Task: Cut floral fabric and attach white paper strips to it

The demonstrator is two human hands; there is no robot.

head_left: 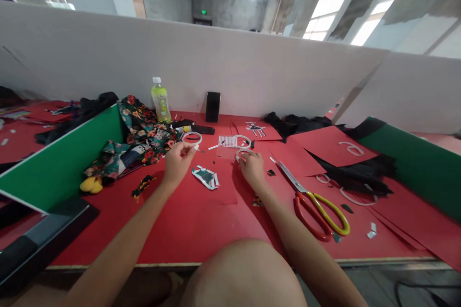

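My left hand (179, 160) pinches a small white piece (196, 147) between thumb and fingertips, just in front of a roll of tape (192, 138). On the right, my right hand (252, 167) has its fingers curled down at a second tape roll (237, 153); whether it grips the roll is hard to tell. Between the hands, a dark green fabric scrap (205, 177) edged with white strips lies on the red table (216, 230). Behind them are a checkered piece (227, 141) and another tape roll (244, 142).
Large scissors (313, 201) with red and yellow handles lie right. Floral fabric (144, 129), a green bottle (161, 100) and a phone (212, 106) stand or lie behind. Black fabric (360, 172) and red sheets (334, 146) cover the right side. Green dividers (72, 153) flank the table.
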